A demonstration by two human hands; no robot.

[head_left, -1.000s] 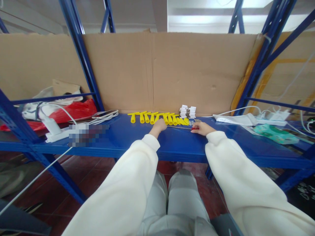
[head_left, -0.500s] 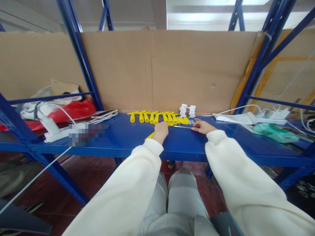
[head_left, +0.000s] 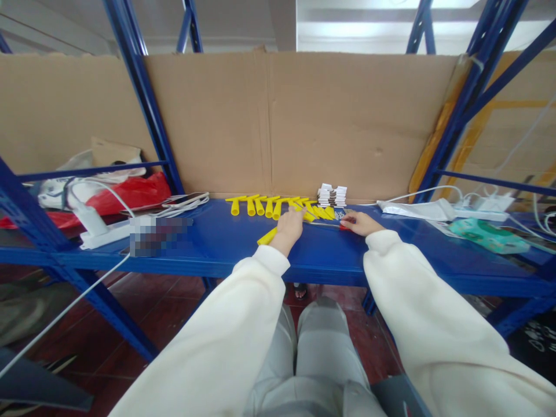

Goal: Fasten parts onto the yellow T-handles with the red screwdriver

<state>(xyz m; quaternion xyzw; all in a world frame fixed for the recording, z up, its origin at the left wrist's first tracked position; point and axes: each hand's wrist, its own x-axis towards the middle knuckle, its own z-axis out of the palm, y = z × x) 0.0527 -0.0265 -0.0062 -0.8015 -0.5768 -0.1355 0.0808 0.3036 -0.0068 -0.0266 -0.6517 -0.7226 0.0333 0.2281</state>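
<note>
My left hand (head_left: 290, 229) is closed around a yellow tube-like part (head_left: 266, 236), whose wide end sticks out toward the shelf's front edge. A thin metal rod (head_left: 325, 225) runs between my two hands, low over the blue surface. My right hand (head_left: 362, 223) pinches the rod's right end, where a bit of red (head_left: 344, 227) shows beneath the fingers. Just behind my left hand stands a row of yellow T-shaped parts (head_left: 259, 206). Smaller flat yellow pieces (head_left: 325, 214) lie between the hands, in front of stacked white pieces (head_left: 332, 196).
The blue metal shelf (head_left: 217, 243) is backed by a cardboard sheet (head_left: 347, 116). On the left are a white power strip (head_left: 104, 233), cables and a red bag (head_left: 134, 194). At right lie a white pouch (head_left: 417, 208) and a green soft pack (head_left: 489, 236).
My left hand has turned slightly, and more of the yellow part shows below it. The red bit at my right fingers has come into sight. The rod remains between the hands.
</note>
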